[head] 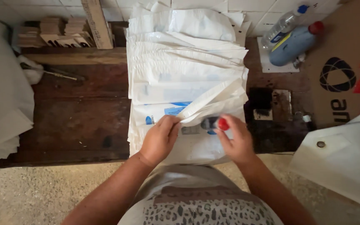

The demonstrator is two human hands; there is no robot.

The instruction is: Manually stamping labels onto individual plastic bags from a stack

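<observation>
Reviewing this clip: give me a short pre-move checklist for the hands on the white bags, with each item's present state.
1. Left hand pinches the lifted edge of the top bag: ok.
2. Right hand holds the red-capped tool over the bag: ok.
3. Tool tip touching the bag: cannot tell, the fingers and blur hide it.
4. Stack of white bags lies fanned on the wooden bench, none sliding off: ok.
5. Bottles at the far right stand apart from the stack: ok.
6. Whether the bag beneath is already marked: cannot tell, the hands cover it.
</observation>
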